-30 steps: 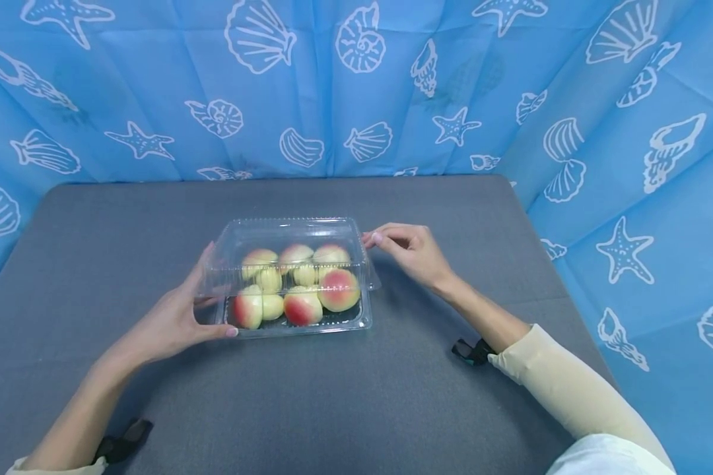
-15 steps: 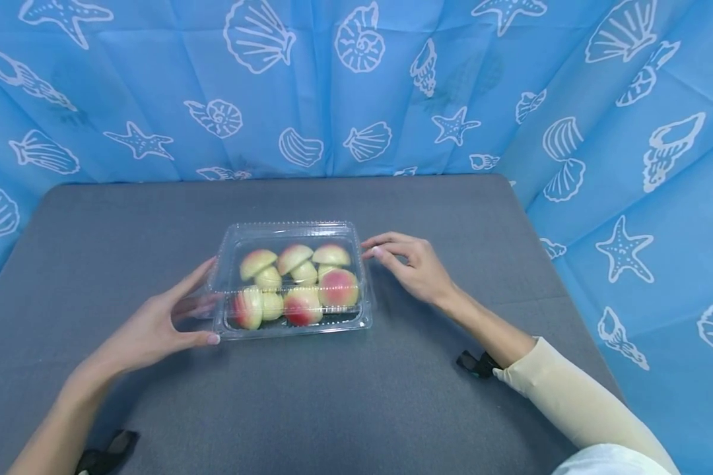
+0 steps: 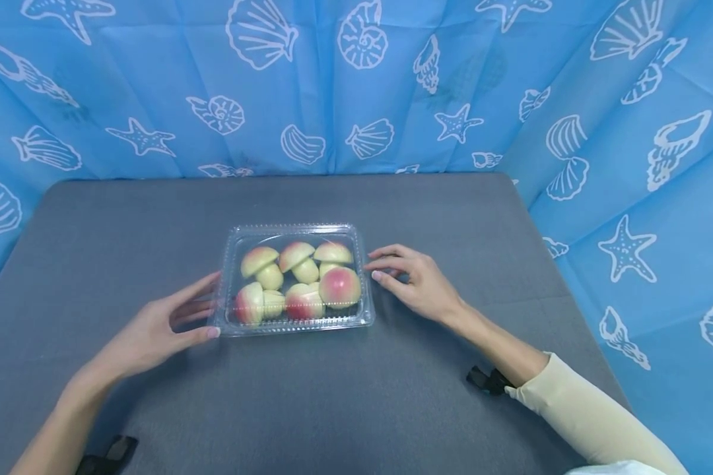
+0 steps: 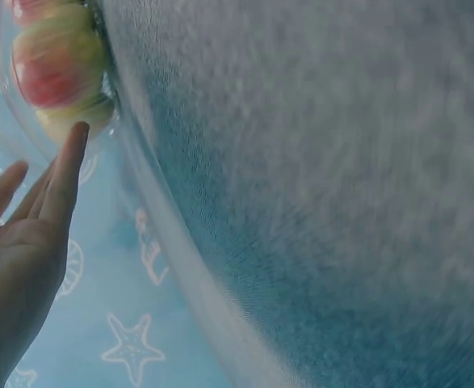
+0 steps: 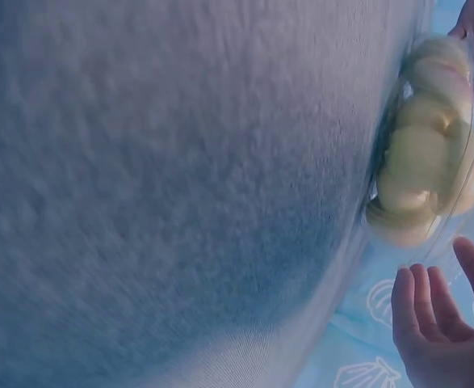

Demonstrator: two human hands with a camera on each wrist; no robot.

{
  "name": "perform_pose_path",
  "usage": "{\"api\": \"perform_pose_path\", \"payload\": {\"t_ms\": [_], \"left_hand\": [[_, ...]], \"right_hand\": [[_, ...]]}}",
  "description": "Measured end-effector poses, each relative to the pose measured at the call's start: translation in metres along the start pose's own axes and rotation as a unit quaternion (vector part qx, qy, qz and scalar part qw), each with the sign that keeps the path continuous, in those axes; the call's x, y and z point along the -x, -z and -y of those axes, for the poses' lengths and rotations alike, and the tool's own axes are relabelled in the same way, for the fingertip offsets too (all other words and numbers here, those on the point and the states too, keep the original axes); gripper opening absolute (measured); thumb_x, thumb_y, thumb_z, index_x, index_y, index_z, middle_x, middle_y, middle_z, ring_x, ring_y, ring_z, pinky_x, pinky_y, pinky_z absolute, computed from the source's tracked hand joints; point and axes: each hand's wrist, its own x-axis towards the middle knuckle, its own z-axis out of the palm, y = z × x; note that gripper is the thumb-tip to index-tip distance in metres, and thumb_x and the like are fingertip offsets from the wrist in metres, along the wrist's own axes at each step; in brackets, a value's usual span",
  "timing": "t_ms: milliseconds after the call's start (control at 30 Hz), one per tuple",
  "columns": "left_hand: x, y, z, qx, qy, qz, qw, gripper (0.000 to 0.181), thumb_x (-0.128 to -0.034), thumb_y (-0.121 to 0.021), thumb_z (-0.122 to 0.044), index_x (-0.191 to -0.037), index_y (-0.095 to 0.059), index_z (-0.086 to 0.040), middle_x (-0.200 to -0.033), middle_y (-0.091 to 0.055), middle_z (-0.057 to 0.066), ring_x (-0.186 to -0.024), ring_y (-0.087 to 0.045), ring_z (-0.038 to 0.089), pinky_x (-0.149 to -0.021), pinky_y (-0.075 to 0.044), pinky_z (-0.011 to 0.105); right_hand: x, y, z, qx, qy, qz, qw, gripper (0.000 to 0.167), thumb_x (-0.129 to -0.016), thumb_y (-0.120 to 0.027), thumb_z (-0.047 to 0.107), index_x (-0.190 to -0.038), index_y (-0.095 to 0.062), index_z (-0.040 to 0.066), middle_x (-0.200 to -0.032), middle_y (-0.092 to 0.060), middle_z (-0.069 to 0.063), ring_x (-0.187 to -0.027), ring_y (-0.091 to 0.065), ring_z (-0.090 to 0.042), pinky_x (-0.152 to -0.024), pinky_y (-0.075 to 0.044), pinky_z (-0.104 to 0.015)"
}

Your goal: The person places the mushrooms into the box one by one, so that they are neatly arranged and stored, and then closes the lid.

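Note:
A clear plastic clamshell box [image 3: 291,229] lies on the table in the head view, its lid down over several toy mushrooms [image 3: 340,287]. They have pale yellow stems and caps blushed with red, and lie in two rows. At the box's left side is my left hand [image 3: 154,330], thumb by the front corner and fingers extended along the side. My right hand [image 3: 418,280] has its loosely bent fingertips at the right side of the box. In the right wrist view the fingers [image 5: 424,303] look slightly apart from the plastic. Whether either hand presses on it I cannot tell.
The box sits around the middle of a grey cloth-covered table [image 3: 333,409]. Behind and to the right hangs a blue curtain [image 3: 392,79] with white shells and starfish. Black straps [image 3: 109,455] are on both wrists.
The lid, earlier raised at the front, has come down flat over the box. My left thumb has moved left off the front rim. My right hand has come slightly nearer the front.

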Motion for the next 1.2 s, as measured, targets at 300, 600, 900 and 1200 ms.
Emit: {"api": "perform_pose_path", "payload": {"t_ms": [300,600,900,1200], "left_hand": [[-0.001,-0.004,-0.003,-0.027,0.013,-0.018,0.9994,0.079,-0.0923,-0.072,-0.030,-0.158,-0.029,-0.021,-0.149,-0.045,0.022,-0.122,-0.059,0.036,-0.096,-0.048,0.052],[-0.002,-0.008,-0.007,-0.087,0.019,-0.042,0.9952,0.078,-0.0924,-0.072,-0.032,-0.157,-0.032,-0.015,-0.124,-0.065,0.019,-0.108,-0.067,0.030,-0.090,-0.053,0.048],[-0.003,-0.013,-0.006,-0.089,0.015,-0.055,0.9944,0.078,-0.0894,-0.076,-0.025,-0.154,-0.036,-0.010,-0.097,-0.068,0.000,-0.088,-0.066,0.012,-0.076,-0.055,0.024],[-0.003,-0.011,-0.008,-0.014,0.052,-0.033,0.9980,0.083,-0.0896,-0.076,-0.024,-0.157,-0.029,-0.014,-0.094,-0.068,0.004,-0.086,-0.068,0.017,-0.075,-0.056,0.026]], "right_hand": [[0.012,-0.003,0.005,0.006,-0.044,0.036,0.9984,0.028,-0.095,-0.068,0.017,-0.123,-0.072,0.020,-0.110,-0.070,0.006,-0.085,-0.065,-0.008,-0.073,-0.055,-0.035],[0.025,-0.012,0.015,-0.064,-0.077,0.064,0.9930,0.047,-0.094,-0.070,0.015,-0.139,-0.059,0.014,-0.093,-0.072,0.004,-0.073,-0.070,-0.017,-0.062,-0.055,-0.031],[0.032,-0.026,0.020,-0.220,-0.111,0.055,0.9675,0.060,-0.090,-0.073,0.003,-0.143,-0.047,0.008,-0.093,-0.068,-0.014,-0.074,-0.071,-0.037,-0.062,-0.060,-0.042],[0.032,-0.032,0.026,-0.319,-0.172,0.068,0.9295,0.068,-0.089,-0.070,-0.003,-0.147,-0.036,0.012,-0.092,-0.064,-0.022,-0.075,-0.069,-0.046,-0.061,-0.059,-0.049]]}}
